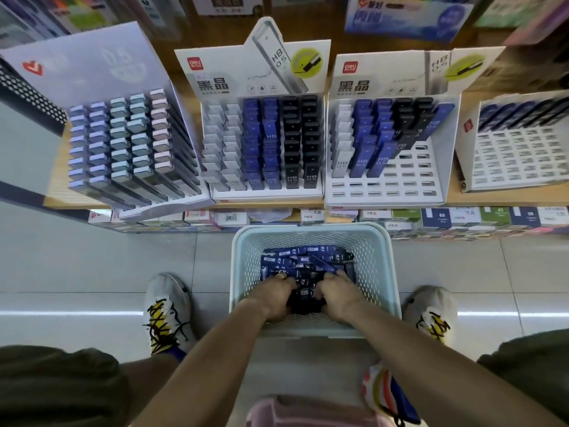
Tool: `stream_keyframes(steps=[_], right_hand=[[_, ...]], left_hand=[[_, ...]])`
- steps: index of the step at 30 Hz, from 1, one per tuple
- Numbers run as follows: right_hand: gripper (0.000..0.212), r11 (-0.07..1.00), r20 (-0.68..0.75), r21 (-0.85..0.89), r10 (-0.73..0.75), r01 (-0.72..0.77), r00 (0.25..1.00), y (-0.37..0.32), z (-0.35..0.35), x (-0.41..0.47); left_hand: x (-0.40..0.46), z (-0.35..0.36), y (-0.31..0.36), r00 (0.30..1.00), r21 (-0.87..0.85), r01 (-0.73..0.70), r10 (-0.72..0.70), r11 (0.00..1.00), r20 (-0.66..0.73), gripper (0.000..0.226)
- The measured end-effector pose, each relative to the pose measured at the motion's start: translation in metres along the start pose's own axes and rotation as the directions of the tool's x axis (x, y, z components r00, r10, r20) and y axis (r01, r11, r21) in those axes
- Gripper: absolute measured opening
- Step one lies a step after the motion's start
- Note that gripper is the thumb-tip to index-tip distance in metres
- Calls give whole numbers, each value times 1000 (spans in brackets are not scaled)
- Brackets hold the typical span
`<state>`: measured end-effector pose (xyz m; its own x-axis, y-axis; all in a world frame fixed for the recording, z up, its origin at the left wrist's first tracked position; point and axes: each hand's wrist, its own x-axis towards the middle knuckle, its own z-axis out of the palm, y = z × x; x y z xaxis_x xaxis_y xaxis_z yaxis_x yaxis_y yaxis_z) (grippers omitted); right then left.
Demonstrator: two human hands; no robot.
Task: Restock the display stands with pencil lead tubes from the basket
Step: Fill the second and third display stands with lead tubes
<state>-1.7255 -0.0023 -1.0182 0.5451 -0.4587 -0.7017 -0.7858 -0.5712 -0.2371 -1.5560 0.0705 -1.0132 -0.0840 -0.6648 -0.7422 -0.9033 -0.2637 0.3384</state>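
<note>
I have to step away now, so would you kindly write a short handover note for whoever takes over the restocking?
Left hand and right hand: both down in the basket on the floor, gripping a bunch of dark lead tubes.
Loose blue tubes remain in the basket.
Done: middle stand looks full.
Left: the stand to its right has empty front slots; the far-right stand is mostly empty.

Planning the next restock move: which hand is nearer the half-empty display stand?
Right. The right hand is in the basket, more nearly below the half-empty display stand; the left hand, beside it, is farther left.
</note>
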Motion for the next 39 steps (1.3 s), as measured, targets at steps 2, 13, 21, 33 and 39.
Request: stream_keyframes(steps=[2,13,21,33,39], right_hand=[[33,1000,-3,-10,0,0,1000,0,1,1],[24,1000,-19,8,-25,25,1000,4,-2,2],[29,994,45,110,-33,28,998,1,-9,-2],[32,997,139,18,-79,77,987,-1,-16,-8],[31,986,207,167,-61,26,976,1,-23,-13]], left_hand=[[2,-1,0,1000,-3,0,0,1000,15,59],[5,3,-1,992,-98,5,8,995,127,38],[1,1,3,992,-137,-5,22,991,121,27],[-4,-9,9,968,-124,-12,43,992,246,27],[-11,-8,5,974,-158,5,31,987,224,31]])
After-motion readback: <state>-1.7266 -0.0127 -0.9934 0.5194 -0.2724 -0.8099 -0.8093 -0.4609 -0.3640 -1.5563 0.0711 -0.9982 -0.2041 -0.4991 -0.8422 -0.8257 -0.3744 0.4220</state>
